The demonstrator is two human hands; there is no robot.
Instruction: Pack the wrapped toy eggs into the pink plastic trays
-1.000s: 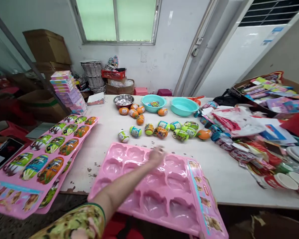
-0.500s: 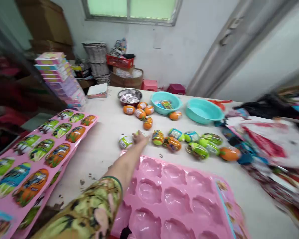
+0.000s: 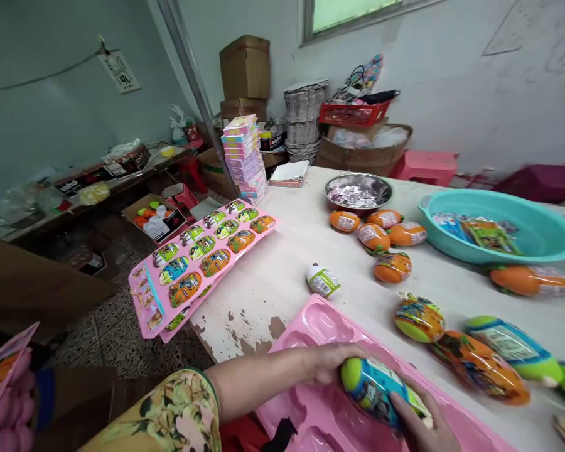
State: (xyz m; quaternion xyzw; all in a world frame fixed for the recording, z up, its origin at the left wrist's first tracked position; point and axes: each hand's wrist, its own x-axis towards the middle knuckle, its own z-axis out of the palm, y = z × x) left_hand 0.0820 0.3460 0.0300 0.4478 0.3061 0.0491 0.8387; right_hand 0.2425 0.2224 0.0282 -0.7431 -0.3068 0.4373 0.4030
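Left hand (image 3: 333,363) and right hand (image 3: 428,419) are gripping the blue-and-green egg (image 3: 377,388), which is lying between their curled fingers (image 3: 407,414). Its label (image 3: 371,394) is showing lettering I can't read.

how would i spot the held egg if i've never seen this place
Start at the white table and find the pink tray at its near edge. Over the tray, the left hand and right hand hold a blue-wrapped egg with a lime-green end. Its blue-and-green lookalike lies on the table; only this one is held.
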